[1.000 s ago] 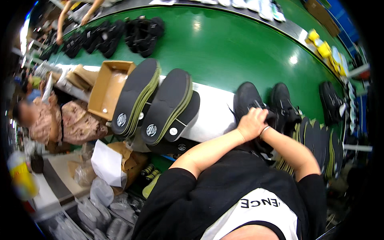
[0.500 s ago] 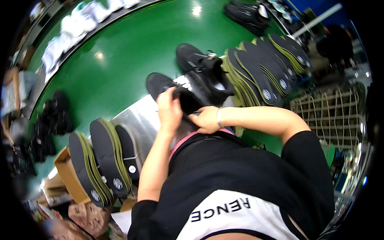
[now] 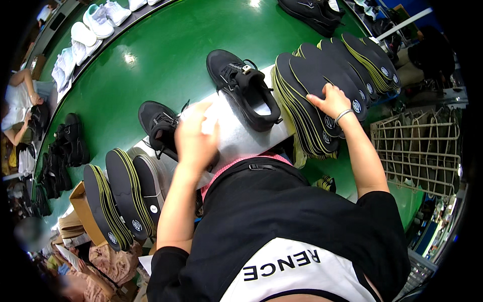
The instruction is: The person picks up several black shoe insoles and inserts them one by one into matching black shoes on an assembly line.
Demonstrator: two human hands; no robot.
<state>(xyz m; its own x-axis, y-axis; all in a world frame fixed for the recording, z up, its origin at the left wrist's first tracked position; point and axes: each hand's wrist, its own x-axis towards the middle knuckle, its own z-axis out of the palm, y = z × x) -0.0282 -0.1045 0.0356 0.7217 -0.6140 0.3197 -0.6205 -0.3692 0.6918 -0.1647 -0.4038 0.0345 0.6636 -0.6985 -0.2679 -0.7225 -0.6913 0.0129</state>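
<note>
My right hand (image 3: 332,104) rests over a stack of dark grey insoles with yellow-green edges (image 3: 302,121), thumb and forefinger apart at the insoles' surface. I cannot see it gripping one. Motion blurs my left hand (image 3: 195,138); its thumb stands off from its fingers, and nothing shows in it. It hovers beside a black lace-up shoe (image 3: 157,121), partly covering that shoe's heel end. Another black shoe (image 3: 244,90) sits between my hands on the metal bench surface (image 3: 231,138), its opening toward me and a pale patch inside.
More insole stacks (image 3: 118,201) stand at the left by a cardboard box (image 3: 89,214). White shoes (image 3: 95,25) line a far ledge beyond the green surface (image 3: 166,50). At the right is a wire rack (image 3: 417,151). Black shoes (image 3: 314,14) lie at the far right. Other people work at the left.
My right hand has left the left-hand shoe and moved right to the insole stack. That shoe has shifted left and nearer; my left hand has also moved left.
</note>
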